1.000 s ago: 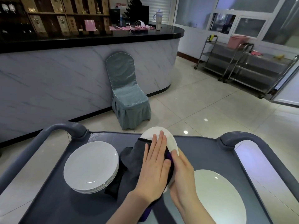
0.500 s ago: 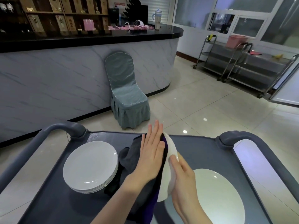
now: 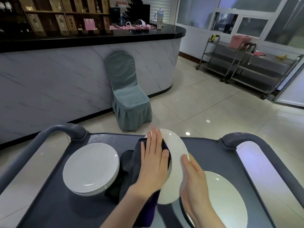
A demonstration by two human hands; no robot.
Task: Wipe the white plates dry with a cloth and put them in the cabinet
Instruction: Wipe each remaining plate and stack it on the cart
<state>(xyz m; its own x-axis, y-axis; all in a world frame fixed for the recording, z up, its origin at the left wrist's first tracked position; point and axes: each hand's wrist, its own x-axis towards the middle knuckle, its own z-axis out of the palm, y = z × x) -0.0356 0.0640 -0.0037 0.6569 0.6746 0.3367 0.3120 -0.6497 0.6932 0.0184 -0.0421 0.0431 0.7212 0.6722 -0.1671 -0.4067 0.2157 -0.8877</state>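
I hold one white plate (image 3: pixel 175 175) tilted up on its edge above the grey cart (image 3: pixel 205 148). My right hand (image 3: pixel 195 183) grips its right rim, thumb on the near side and fingers behind. My left hand (image 3: pixel 154 163) lies flat with straight fingers and presses a dark grey and purple cloth (image 3: pixel 131 165) against the plate's left face. The cloth hangs down onto the cart. A stack of white plates (image 3: pixel 90 167) sits on the cart's left side. Another white plate (image 3: pixel 225 199) lies flat at the right, partly behind my right hand.
The cart has raised grey handles at both far corners. Beyond it stand a covered teal chair (image 3: pixel 130 96) against a marble-fronted bar counter (image 3: pixel 65 71), and steel trolleys (image 3: pixel 246 66) at the far right. Tiled floor lies between.
The plate has been tipped from nearly flat up onto its edge. My left hand slid with the cloth up toward the plate's far rim. My right hand shifted along the rim.
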